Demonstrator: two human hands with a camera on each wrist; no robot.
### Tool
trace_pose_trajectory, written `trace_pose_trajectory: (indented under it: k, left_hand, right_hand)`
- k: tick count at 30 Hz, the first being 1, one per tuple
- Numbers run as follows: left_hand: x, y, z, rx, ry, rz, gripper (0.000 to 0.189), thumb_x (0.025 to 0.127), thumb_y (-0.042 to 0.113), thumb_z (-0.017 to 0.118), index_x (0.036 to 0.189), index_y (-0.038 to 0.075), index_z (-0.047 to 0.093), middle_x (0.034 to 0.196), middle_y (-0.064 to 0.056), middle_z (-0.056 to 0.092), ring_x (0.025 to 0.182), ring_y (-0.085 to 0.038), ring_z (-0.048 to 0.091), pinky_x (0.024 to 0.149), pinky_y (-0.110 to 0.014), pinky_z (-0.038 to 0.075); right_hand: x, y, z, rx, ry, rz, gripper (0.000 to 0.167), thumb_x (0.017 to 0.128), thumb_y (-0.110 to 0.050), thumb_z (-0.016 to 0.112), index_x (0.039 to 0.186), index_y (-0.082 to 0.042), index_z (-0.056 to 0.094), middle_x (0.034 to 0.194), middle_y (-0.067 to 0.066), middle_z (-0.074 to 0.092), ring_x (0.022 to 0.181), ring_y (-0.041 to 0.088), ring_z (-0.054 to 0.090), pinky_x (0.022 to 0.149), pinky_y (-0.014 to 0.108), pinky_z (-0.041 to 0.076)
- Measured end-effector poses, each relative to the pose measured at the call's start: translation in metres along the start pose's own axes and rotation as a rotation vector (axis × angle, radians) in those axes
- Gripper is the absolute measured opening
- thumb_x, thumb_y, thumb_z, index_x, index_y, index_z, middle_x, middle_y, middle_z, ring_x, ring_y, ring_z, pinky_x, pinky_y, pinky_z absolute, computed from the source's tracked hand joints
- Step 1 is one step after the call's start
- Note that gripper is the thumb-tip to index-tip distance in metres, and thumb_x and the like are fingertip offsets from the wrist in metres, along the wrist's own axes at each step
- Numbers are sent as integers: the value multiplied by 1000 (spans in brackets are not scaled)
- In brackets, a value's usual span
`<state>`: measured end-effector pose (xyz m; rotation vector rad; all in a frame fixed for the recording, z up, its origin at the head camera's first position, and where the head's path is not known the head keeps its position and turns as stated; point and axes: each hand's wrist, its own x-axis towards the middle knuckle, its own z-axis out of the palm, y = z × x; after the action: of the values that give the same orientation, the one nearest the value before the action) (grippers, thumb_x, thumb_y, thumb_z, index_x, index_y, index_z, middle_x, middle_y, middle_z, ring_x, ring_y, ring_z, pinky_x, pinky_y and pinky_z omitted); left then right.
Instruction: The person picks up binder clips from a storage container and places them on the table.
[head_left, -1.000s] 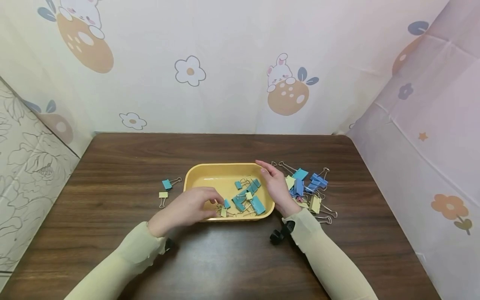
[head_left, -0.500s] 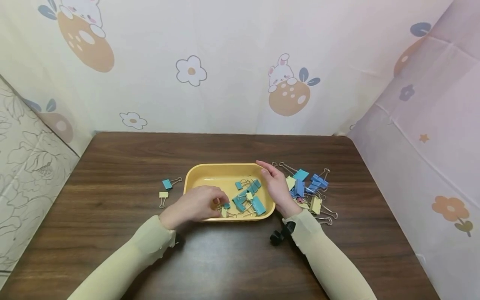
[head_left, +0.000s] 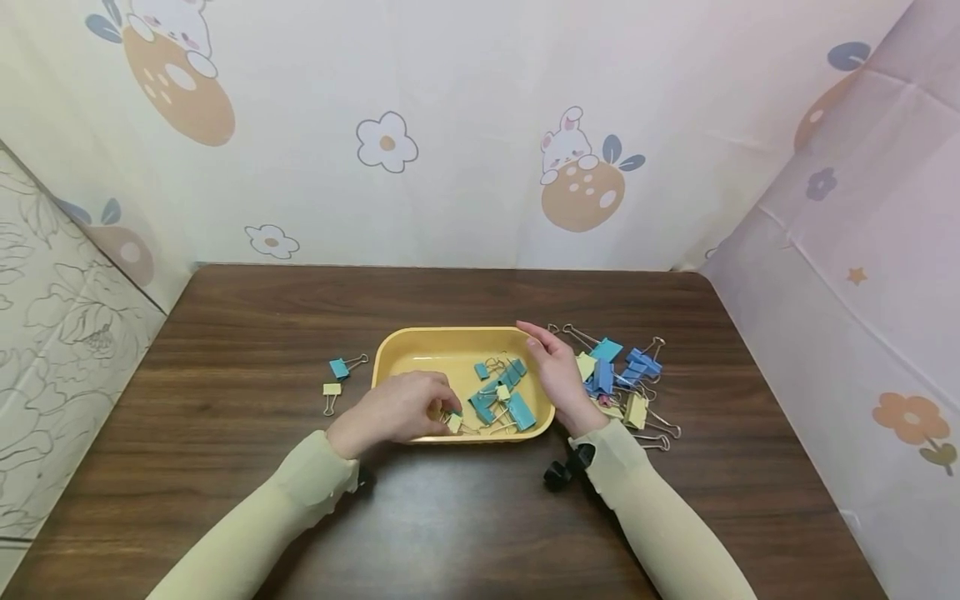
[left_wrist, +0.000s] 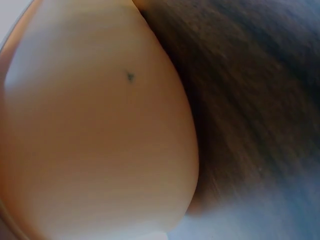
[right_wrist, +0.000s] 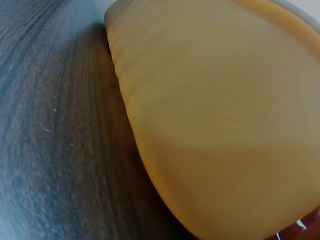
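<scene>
A yellow tray (head_left: 420, 335) sits on the table with several teal and pale-yellow binder clips in its right half. At its front side, my left hand (head_left: 408, 407) reaches over the rim, thumb and fingers pinching a small teal binder clip (head_left: 455, 412) that they mostly cover. Close by lies a small yellow binder clip (head_left: 454, 424). My right hand (head_left: 557, 375) rests along the tray's right end, its fingers fairly straight at the rim. A larger teal binder clip (head_left: 521, 412) lies near that end. Both wrist views are filled by close, blurred surfaces, with neither hand's fingertips clear.
Right of the tray lies a heap of binder clips, with a blue clip (head_left: 602, 377) and a yellow clip (head_left: 635, 411) among them. To its left are a teal clip (head_left: 340, 368) and a yellow clip (head_left: 332, 389). A patterned curtain (head_left: 465, 208) hangs behind the table.
My left hand has shifted right and further into the tray, and its thumb and fingers have drawn together at the small teal clip. The right hand keeps its place on the tray.
</scene>
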<state>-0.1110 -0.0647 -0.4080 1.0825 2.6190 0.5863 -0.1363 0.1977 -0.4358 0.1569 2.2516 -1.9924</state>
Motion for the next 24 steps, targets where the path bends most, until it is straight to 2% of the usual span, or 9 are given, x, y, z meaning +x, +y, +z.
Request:
trace_pose_trajectory:
  k: [5,10,14,18,24]
  left_hand:
    - [2,0,1,-2,-26,34,21,79,25,83,100,24,79,93,13,60,75,-5,53,69,-25,44]
    - [2,-1,1,-16,-13,42,16,81,26,82,95,22,78,94,12,61,77,-9,54,71,-27,45]
    - [2,0,1,-1,-9,39,21,82,32,82,100,21,77,95,11,60,81,-9,53,73,-27,45]
    - [3,1,1,18,-36,37,27,84,41,80,101,21,78,90,11,58,78,-8,50,69,-26,43]
    - [4,0,1,32,-71,28,30,86,42,77,108,22,76,87,9,55,77,-8,49,68,-26,42]
  right_hand:
    - [0,0,-1,1,5,3,36,107,-21,45,141,-17,56,149,3,46,135,21,43,109,41,36]
    - [1,1,-1,11,-10,6,37,108,-21,44,142,-16,55,149,4,46,135,21,43,110,41,35]
    - [1,0,-1,15,-10,2,38,108,-21,44,143,-13,54,149,4,47,134,22,45,110,43,36]
    - [0,0,0,21,-12,6,38,108,-21,43,144,-12,53,149,5,47,134,23,45,110,43,36]
    - [0,-1,0,28,-9,4,38,108,-20,43,143,-12,54,148,5,47,133,23,46,109,43,37]
